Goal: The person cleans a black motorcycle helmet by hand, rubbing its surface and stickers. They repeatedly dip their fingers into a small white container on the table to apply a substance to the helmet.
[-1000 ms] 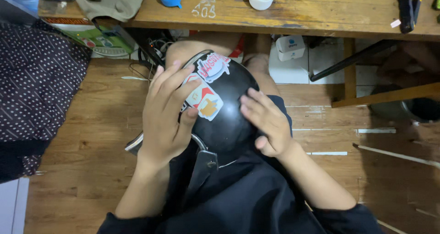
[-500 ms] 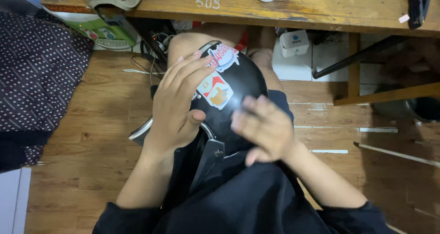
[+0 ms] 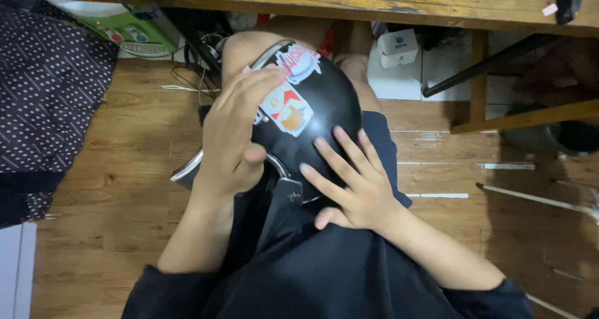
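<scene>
The left hand [image 3: 234, 138] lies palm down, fingers held together and stretched away from the body, thumb tucked inward toward the midline. Its bare forearm runs straight back to a dark sleeve. The right hand [image 3: 349, 185] rests flat with fingers spread, pointing up and left, thumb bent beneath. Its forearm angles off right toward a dark sleeve.
</scene>
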